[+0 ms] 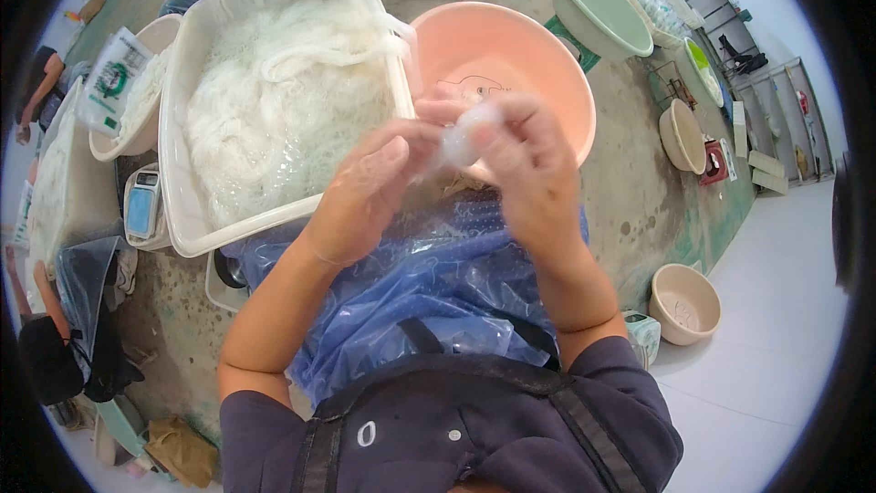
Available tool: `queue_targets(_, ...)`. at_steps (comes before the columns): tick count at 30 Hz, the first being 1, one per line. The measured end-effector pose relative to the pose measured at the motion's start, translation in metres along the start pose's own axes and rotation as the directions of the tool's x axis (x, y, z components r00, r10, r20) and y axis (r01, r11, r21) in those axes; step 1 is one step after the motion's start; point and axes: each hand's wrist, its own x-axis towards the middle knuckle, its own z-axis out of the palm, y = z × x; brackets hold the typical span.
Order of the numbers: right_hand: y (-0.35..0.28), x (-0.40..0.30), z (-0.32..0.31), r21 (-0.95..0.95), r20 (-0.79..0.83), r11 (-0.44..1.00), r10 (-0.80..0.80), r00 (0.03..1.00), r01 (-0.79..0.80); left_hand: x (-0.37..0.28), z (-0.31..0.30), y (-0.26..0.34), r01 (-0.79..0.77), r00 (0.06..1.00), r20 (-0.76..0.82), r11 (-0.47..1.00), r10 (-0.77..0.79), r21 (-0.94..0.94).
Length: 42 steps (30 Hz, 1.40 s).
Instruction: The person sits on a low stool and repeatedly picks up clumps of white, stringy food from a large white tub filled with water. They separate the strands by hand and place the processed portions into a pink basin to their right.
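A small wet bundle of whitish strands (460,140) is pinched between the thumb and fingers of my right hand (540,161). My left hand (376,181) is beside it, its fingers reaching toward the bundle. Motion blur hides whether those left fingers grip any strands. To the left, a large white plastic tub (236,236) holds a heap of wet, tangled whitish strands (287,103). Beyond my hands is a round peach-coloured plastic basin (540,82), with a few dark thin lines on its inside. A blue plastic apron (417,274) covers my lap.
A cream basin (109,147) of white material and a digital scale (142,205) are left of the tub. Other people sit at the left and upper left. On the right are a green basin (609,14) and beige basins (682,137).
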Motion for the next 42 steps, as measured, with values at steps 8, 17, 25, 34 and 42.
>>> queue_targets(8,0.066,0.011,-0.019,0.758,0.101,0.575,0.362,0.927,-0.307,0.004,-0.036,-0.044,-0.434,0.83,0.337,0.135,0.444,0.891)
queue_targets(17,0.071,0.003,0.033,-0.053,0.389,0.803,0.564,0.728,-0.594,0.052,-0.018,0.06,-0.111,0.969,0.145,0.88,0.199,-0.462)
queue_targets(25,0.093,0.013,0.009,-0.748,0.072,0.606,-0.332,0.941,0.271,0.006,-0.023,-0.063,-0.177,0.67,-0.413,0.672,0.617,0.719)
queue_targets(34,0.09,-0.017,0.029,0.202,-0.293,0.962,0.239,0.926,-0.185,0.002,0.003,-0.045,0.049,0.951,-0.235,0.849,-0.201,-0.526)
queue_targets(42,0.004,0.008,-0.006,-0.631,0.388,0.694,-0.105,0.915,0.347,-0.001,-0.002,0.045,0.023,0.997,-0.067,0.75,0.029,0.661)
